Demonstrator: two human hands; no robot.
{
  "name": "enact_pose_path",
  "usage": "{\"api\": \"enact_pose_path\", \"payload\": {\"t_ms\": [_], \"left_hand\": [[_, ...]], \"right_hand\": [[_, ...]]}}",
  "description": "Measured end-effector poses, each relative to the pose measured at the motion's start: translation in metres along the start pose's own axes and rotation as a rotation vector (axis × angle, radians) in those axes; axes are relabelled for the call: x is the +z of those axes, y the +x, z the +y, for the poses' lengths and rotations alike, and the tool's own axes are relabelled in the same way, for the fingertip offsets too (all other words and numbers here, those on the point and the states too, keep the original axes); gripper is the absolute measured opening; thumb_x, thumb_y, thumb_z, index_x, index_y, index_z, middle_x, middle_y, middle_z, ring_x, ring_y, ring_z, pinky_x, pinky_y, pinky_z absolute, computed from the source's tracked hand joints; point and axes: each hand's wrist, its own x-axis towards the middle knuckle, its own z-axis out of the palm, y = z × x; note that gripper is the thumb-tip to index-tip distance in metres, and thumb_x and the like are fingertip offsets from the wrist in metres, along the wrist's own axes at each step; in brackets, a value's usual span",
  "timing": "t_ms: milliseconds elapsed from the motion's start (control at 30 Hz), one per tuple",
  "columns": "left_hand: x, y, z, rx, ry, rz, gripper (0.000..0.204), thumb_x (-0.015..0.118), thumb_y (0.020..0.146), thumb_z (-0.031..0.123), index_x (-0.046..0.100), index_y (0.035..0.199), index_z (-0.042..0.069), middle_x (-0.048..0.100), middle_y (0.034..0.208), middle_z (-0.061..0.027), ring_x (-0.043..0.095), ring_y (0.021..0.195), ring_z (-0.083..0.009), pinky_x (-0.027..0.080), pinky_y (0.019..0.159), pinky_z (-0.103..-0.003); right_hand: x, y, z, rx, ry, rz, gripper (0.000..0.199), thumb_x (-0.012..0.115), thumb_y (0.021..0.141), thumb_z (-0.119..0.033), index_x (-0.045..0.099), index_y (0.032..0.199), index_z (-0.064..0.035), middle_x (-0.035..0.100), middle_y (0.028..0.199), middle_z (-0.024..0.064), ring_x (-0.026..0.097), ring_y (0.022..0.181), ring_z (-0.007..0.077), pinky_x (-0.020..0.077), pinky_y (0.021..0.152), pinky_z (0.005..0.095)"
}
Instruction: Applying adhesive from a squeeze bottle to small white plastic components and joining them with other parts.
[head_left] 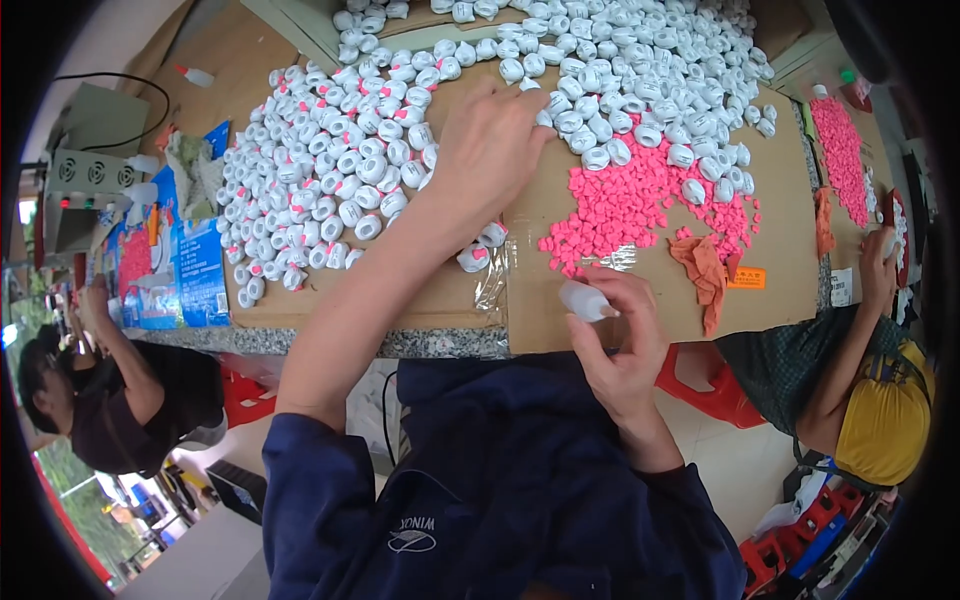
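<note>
Reaching forward across the cardboard, my left hand (492, 150) is at the near edge of a large heap of small white ring-shaped plastic pieces (620, 60). Its fingers are bent together at a white piece (545, 118); the grip is partly hidden. My right hand (625, 345) holds a small whitish squeeze bottle (583, 299), tilted, between thumb and fingers over the cardboard's near part. Beyond the bottle lies a pile of small pink pieces (620, 200). Left of my forearm spread many white pieces with pink bits on them (340, 160).
A crumpled orange cloth (703, 275) lies by an orange label (747, 278). The cardboard (780, 220) covers a granite-edged table (440, 343). Another squeeze bottle (195, 75) lies at the far left. One person (130, 390) works at left, another (850, 390) at right.
</note>
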Motion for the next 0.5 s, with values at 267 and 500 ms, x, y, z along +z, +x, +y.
{"api": "enact_pose_path", "payload": {"t_ms": [267,500], "left_hand": [[-0.040,-0.047,0.043,-0.726,-1.309,-0.196,0.027,0.060,0.080,-0.001,0.056,0.106,0.000,0.060,0.101,-0.0075,0.057,0.093,-0.0123,0.046,0.081,-0.025],[-0.030,-0.127,0.064,-0.827,-1.701,0.028,0.023,0.061,0.080,-0.002,0.052,0.101,0.000,0.054,0.115,-0.0159,0.058,0.101,-0.0238,0.046,0.087,-0.031]], "right_hand": [[-0.017,-0.016,-0.005,0.262,0.576,0.178,0.043,0.063,0.078,-0.008,0.043,0.115,0.0028,0.057,0.102,0.0153,0.055,0.094,0.0208,0.0431,0.082,0.0292],[-0.034,-0.008,-0.003,0.052,0.319,0.028,0.039,0.078,0.065,-0.013,0.062,0.096,0.0047,0.062,0.081,0.0094,0.049,0.066,0.0137,0.0402,0.057,0.0247]]}}
